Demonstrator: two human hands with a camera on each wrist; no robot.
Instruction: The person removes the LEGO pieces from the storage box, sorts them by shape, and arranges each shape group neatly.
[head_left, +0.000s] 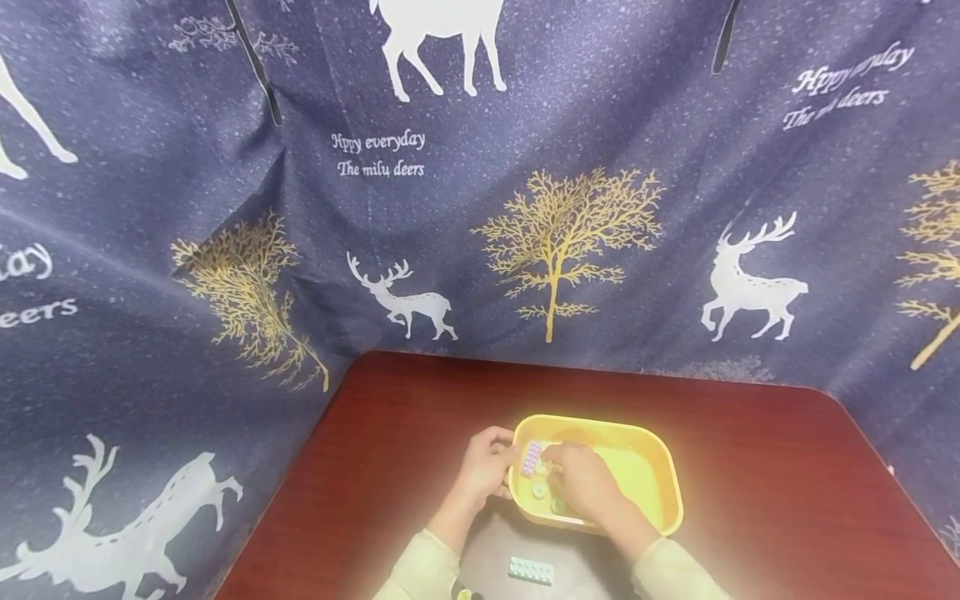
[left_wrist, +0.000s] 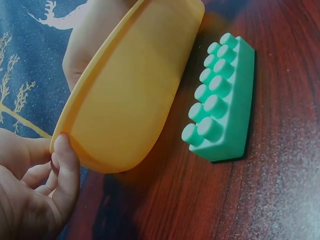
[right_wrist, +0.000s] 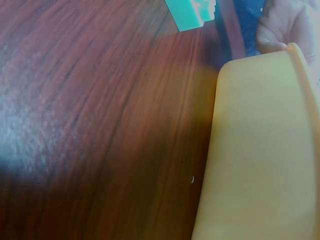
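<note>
A yellow plastic basin stands on the table. My left hand grips its left rim; in the left wrist view the thumb and fingers pinch the rim's end. My right hand reaches down inside the basin, fingers bent toward its left end. Beside those fingertips lies a pink-purple studded building block, with a small pale round piece nearer the front. I cannot tell whether the right fingers hold a piece. In front of the basin a mint-green building block with two rows of studs rests on the table.
The dark red wooden table has rounded far corners. A blue cloth printed with deer and trees hangs behind it and along the sides. The green block sits close alongside the basin's outer wall.
</note>
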